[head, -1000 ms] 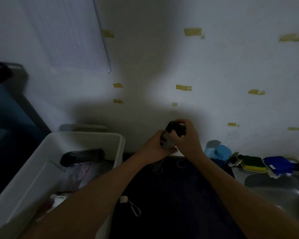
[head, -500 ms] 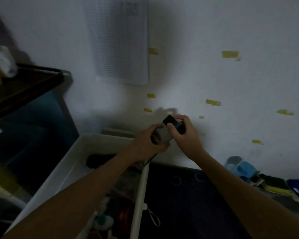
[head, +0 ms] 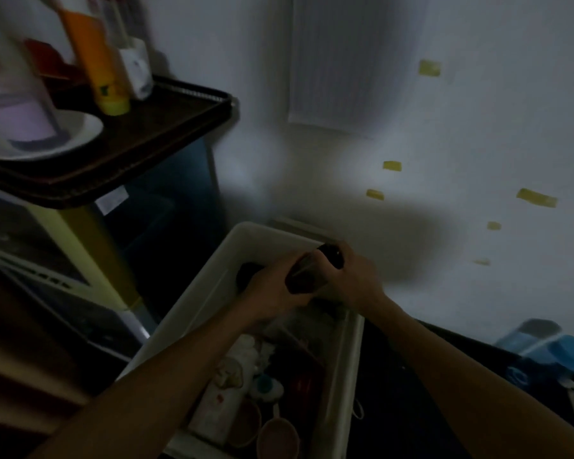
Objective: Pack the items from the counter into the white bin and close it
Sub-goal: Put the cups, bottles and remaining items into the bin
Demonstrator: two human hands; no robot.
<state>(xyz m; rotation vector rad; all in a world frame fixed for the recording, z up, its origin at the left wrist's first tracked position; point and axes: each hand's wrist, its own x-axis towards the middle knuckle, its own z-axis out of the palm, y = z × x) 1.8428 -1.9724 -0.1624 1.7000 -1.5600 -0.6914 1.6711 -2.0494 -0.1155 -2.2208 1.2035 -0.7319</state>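
Observation:
The white bin [head: 193,313] stands open below me, with several items inside, among them small cups, a white bottle and a black object at its far end. Over the bin's far half, both hands hold a small bottle [head: 307,274] with a greyish body and a black cap. My left hand [head: 272,293] grips its body from the left. My right hand [head: 355,279] grips the cap end from the right. The picture is dim and blurred.
A dark counter mat [head: 411,392] lies to the right of the bin, with a blue container [head: 550,349] at its far right. A dark tray [head: 140,140] with an orange bottle, a white bowl and cups sits on a shelf at the upper left. The wall is close behind.
Both hands have carried the bottle leftward from above the counter mat to above the bin and lowered it. My view has swung left, bringing the shelf tray into sight.

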